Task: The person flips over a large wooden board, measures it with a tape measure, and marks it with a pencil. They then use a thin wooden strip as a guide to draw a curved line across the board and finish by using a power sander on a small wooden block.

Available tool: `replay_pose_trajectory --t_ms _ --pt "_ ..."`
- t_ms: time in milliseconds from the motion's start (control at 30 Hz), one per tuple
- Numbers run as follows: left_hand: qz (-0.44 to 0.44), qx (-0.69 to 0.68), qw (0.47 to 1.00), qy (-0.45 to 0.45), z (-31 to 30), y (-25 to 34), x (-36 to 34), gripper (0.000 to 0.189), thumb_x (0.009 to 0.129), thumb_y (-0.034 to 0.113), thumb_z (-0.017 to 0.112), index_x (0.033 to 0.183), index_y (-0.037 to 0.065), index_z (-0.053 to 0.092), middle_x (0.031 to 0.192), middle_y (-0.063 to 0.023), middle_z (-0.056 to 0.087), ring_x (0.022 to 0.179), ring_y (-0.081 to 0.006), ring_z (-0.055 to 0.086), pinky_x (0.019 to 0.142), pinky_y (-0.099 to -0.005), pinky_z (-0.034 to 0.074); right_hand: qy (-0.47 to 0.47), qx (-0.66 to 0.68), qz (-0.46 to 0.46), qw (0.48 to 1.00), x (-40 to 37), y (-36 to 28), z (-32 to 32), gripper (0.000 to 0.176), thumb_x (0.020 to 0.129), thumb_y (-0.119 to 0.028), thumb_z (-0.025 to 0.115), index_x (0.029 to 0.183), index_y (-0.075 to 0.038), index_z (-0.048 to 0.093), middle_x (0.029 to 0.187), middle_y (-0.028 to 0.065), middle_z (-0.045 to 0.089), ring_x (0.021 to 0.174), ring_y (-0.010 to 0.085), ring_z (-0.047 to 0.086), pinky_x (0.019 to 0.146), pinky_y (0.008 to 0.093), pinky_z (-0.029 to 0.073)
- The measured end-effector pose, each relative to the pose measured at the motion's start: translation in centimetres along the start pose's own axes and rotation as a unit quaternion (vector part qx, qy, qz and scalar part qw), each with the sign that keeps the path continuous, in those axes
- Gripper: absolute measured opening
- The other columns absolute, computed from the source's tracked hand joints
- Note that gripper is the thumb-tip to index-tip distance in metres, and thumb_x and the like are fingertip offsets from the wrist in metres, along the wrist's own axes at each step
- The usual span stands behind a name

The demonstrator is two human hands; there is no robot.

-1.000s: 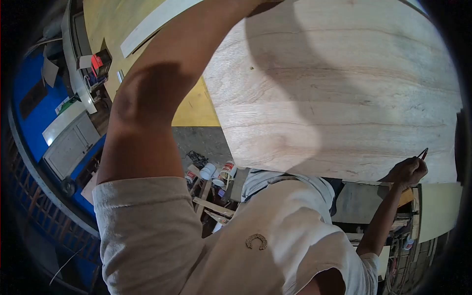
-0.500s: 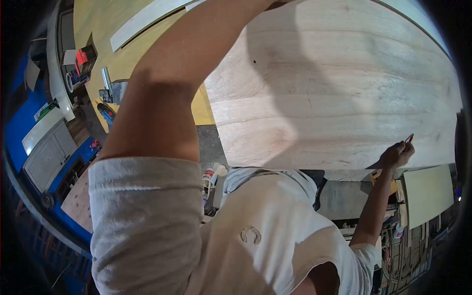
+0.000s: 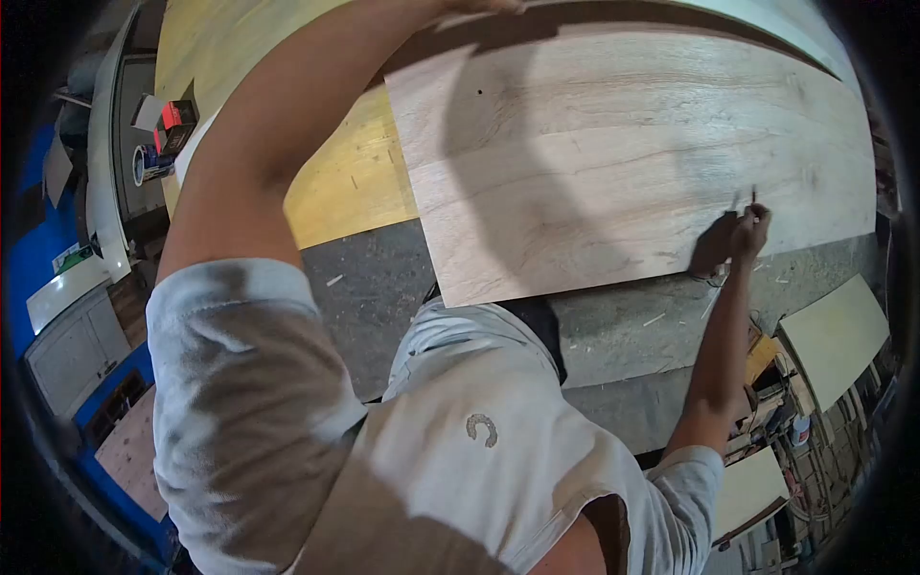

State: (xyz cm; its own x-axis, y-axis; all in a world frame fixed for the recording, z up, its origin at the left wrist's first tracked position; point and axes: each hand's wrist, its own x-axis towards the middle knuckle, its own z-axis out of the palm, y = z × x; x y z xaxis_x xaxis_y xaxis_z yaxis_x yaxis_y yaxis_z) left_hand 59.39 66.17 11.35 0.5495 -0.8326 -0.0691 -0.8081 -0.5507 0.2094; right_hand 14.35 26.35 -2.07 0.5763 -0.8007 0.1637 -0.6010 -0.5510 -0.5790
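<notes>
A large pale plywood sheet (image 3: 613, 172) with wavy grain and one small dark hole lies in front of my body, its near edge above my lap. My right hand (image 3: 750, 233) is closed around a thin pencil (image 3: 754, 195), whose end points away from me over the sheet's right part. A shadow of that hand falls on the wood beside it. My left arm stretches across to the far side; the left hand (image 3: 484, 5) is cut by the top edge of the view, near the sheet's far edge, and most of its fingers are hidden.
Under the sheet's left side is a yellow work surface (image 3: 359, 177). A red and black box (image 3: 176, 125) and a can (image 3: 149, 165) stand at its left. A pale strip (image 3: 767, 29) runs beyond the sheet. Wood scraps and a pale panel (image 3: 839, 340) are at the right.
The sheet's near edge sits farther from my body, showing more grey floor. My right hand has moved up and left in view with the pencil. My left arm has shifted left, covering the drill.
</notes>
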Motion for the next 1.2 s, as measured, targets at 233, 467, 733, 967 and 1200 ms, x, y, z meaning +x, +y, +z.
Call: replay_pose_trajectory --t_ms 233,467,733,967,1200 --pt "-0.061 -0.061 0.994 -0.072 2.1 -2.7 -13.4 0.087 0.065 0.052 0.075 0.13 0.0 0.049 0.115 -0.0261 0.062 0.105 -0.0402 0.06 0.092 -0.0424 0.047 0.008 0.047 -0.005 0.999 -23.1 -1.9 -3.9 0.01 0.089 -0.003 0.05 0.096 0.001 0.056 0.086 0.0123 0.06 0.076 0.0234 0.059 0.072 0.0317 0.047" --pt "-0.183 -0.24 0.953 -0.02 6.3 2.6 -33.5 0.069 0.061 0.046 0.076 0.111 0.002 0.057 0.103 -0.0228 0.065 0.098 -0.0381 0.063 0.085 -0.0431 0.049 0.074 -0.041 0.361 0.929 -56.8 7.1 -13.6 0.031 0.093 -0.019 0.05 0.114 -0.001 0.064 0.102 0.014 0.062 0.095 0.0241 0.057 0.086 0.0353 0.043" --pt "-0.248 -0.313 0.916 0.027 8.3 -3.2 -49.1 0.073 0.061 0.043 0.08 0.116 0.002 0.056 0.104 -0.0222 0.066 0.099 -0.0346 0.064 0.086 -0.0409 0.048 0.133 0.047 0.423 0.895 -94.5 18.0 -4.1 0.043 0.093 -0.037 0.057 0.102 0.005 0.057 0.101 0.0231 0.06 0.092 0.0359 0.057 0.082 0.0446 0.045" --pt "-0.31 -0.286 0.896 0.14 5.7 -9.0 -51.2 0.066 0.064 0.044 0.078 0.109 0.001 0.057 0.102 -0.0226 0.067 0.098 -0.0352 0.065 0.084 -0.0419 0.049 0.138 0.1 0.365 0.915 -68.5 -2.3 2.5 0.039 0.094 -0.041 0.057 0.087 -0.002 0.053 0.071 0.0078 0.053 0.067 0.0211 0.052 0.061 0.0357 0.042" --pt "-0.412 -0.217 0.872 0.15 6.2 -16.6 -54.4 0.068 0.064 0.05 0.074 0.109 0.002 0.056 0.104 -0.0239 0.066 0.099 -0.0395 0.063 0.086 -0.0468 0.048 0.052 0.179 0.235 0.954 -50.0 -9.4 1.6 0.019 0.091 -0.023 0.057 0.096 -0.004 0.058 0.082 0.0081 0.06 0.068 0.0203 0.058 0.062 0.0339 0.047"
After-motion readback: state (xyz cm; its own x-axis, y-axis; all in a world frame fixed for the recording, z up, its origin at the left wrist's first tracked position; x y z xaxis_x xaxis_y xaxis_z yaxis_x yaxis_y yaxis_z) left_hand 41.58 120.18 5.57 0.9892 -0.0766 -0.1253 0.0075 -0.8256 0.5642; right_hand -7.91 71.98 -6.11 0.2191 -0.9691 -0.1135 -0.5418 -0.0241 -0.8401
